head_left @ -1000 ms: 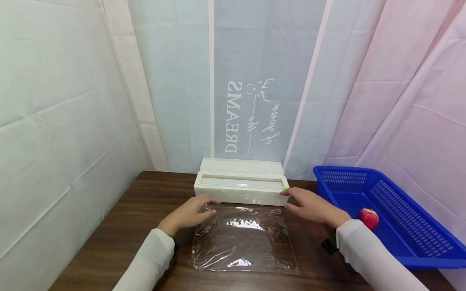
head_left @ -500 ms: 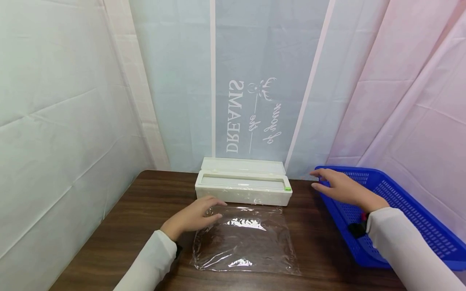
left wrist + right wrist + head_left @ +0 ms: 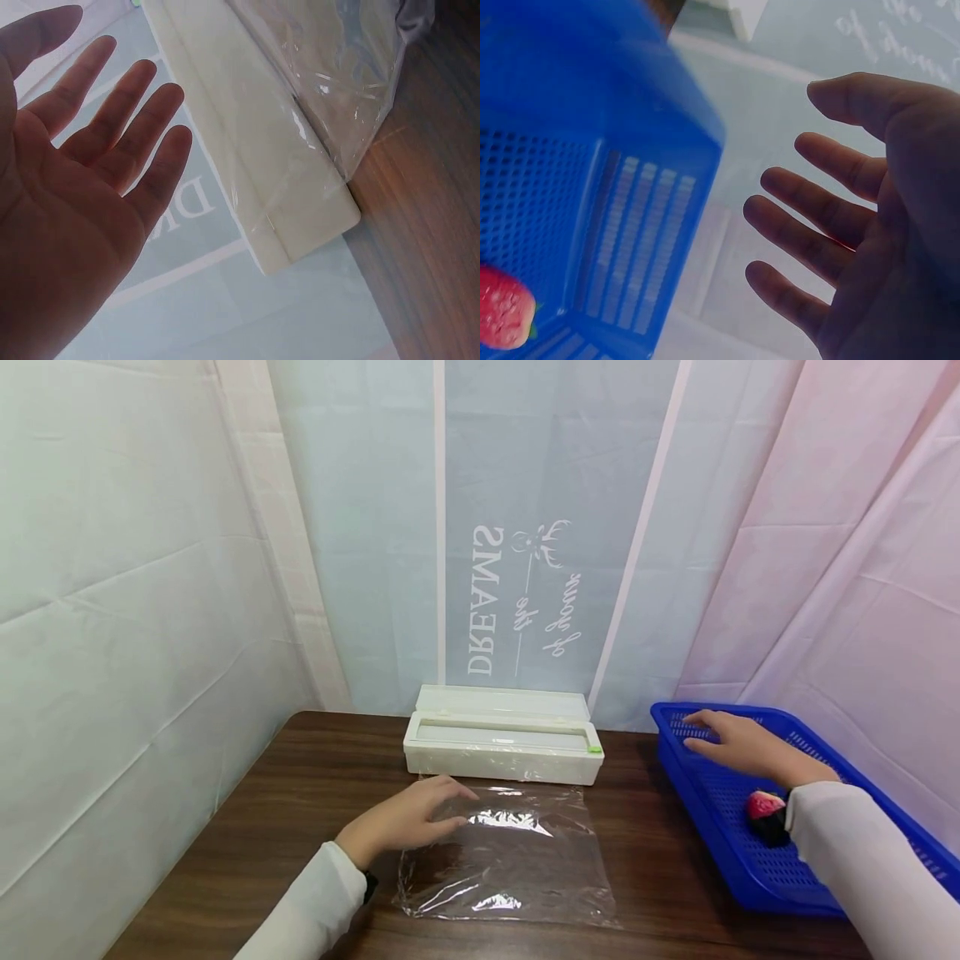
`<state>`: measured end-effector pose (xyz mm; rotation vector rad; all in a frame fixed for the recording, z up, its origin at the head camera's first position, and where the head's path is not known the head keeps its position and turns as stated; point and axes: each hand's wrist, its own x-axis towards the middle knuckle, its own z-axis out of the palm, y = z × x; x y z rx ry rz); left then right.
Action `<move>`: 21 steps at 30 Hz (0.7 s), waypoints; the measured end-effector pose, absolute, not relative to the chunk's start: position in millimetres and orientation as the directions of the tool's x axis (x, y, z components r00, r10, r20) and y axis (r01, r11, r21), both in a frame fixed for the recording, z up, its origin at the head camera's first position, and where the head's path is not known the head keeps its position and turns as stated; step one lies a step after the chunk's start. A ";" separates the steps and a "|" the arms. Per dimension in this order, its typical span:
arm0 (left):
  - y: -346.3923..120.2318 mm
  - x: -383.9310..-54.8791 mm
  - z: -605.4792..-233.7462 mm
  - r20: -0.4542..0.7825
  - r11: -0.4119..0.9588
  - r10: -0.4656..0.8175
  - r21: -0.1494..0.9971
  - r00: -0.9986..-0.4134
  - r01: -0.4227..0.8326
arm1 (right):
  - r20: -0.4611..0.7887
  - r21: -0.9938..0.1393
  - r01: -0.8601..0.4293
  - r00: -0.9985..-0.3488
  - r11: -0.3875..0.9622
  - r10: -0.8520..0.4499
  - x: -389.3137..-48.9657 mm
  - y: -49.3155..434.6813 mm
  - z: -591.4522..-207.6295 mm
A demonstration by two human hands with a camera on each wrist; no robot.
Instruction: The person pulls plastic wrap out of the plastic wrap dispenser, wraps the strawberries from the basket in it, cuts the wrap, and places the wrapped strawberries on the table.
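Observation:
My left hand (image 3: pixel 408 817) hovers over the left part of a sheet of clear plastic wrap (image 3: pixel 517 860), its fingers relaxed and holding nothing. The wrap lies spread on the table and runs up to the front of a white cling film dispenser box (image 3: pixel 502 764), whose lid stands raised. In the left wrist view the left fingers (image 3: pixel 154 176) are spread beside the box (image 3: pixel 277 180). Over the blue basket (image 3: pixel 693 810), my right hand (image 3: pixel 750 747) hangs with loose fingers and nothing in them. A red fruit (image 3: pixel 763 806), partly hidden by the black wrist strap, lies inside the basket.
The dark wooden table (image 3: pixel 315 777) reaches back to a hanging printed cloth (image 3: pixel 555 527). White cloth (image 3: pixel 135 568) walls off the left side. A green slider (image 3: pixel 595 749) sits at the right end of the dispenser.
My right hand has moved right from the dispenser's end to above the blue basket. The left hand has shifted slightly right and downward over the wrap.

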<state>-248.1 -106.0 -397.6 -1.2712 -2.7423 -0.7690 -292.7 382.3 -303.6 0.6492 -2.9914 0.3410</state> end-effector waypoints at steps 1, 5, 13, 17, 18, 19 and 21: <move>-105.3 -247.2 -398.0 0.224 0.542 0.715 0.421 -0.662 0.728 | 0.104 -0.200 -0.411 -0.912 0.890 -0.397 -293.1 386.6 -304.5; -102.4 -243.3 -399.4 0.237 0.522 0.732 0.408 -0.639 0.749 | 0.110 -0.190 -0.402 -0.915 0.896 -0.388 -295.6 404.4 -309.9; -100.0 -234.9 -398.2 0.256 0.515 0.737 0.387 -0.626 0.765 | 0.055 -0.181 -0.345 -0.939 0.921 -0.341 -296.2 429.3 -317.3; -100.2 -230.5 -397.8 0.244 0.517 0.741 0.388 -0.626 0.763 | -0.048 -0.162 -0.260 -0.962 0.952 -0.270 -294.4 441.4 -320.0; -100.2 -229.4 -397.6 0.240 0.518 0.742 0.390 -0.626 0.762 | -0.078 -0.154 -0.233 -0.966 0.960 -0.247 -294.1 444.6 -320.6; -100.1 -228.6 -397.4 0.240 0.518 0.742 0.388 -0.626 0.763 | -0.112 -0.150 -0.203 -0.969 0.968 -0.221 -293.7 447.3 -321.3; -99.8 -226.6 -397.0 0.243 0.520 0.742 0.380 -0.625 0.765 | -0.180 -0.141 -0.142 -0.969 0.980 -0.166 -293.3 452.3 -323.5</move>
